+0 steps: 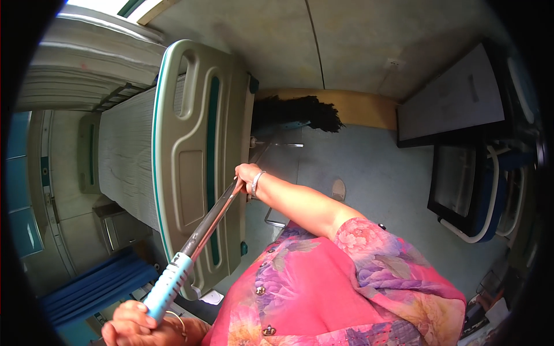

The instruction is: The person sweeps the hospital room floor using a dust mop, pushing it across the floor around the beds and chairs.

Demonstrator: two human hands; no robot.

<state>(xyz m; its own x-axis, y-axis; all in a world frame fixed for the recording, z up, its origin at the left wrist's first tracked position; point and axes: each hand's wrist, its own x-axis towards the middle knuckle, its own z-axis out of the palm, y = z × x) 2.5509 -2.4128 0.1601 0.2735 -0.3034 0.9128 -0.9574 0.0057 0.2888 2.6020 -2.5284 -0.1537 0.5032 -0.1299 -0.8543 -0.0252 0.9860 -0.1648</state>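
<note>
A long mop runs slantwise past the foot of a bed, its dark pole (206, 226) ending in a light blue ribbed grip (169, 286). My left hand (131, 324) is closed around the top end of that grip, low at the left. Farther along, my right hand (248, 175) wraps the pole, the arm stretched forward. The black shaggy mop head (297, 113) lies on the floor against the wall's base, partly behind the bed end. The beige bed footboard (193, 155) with green trim stands just left of the pole.
Behind the footboard stretches a bed with a striped sheet (124, 150). A metal bed crank (288, 145) juts out near the mop head. A grey-white panelled box (461, 95) and a chair with a white tubular frame (490, 202) stand at right. Blue cloth (98, 288) hangs lower left.
</note>
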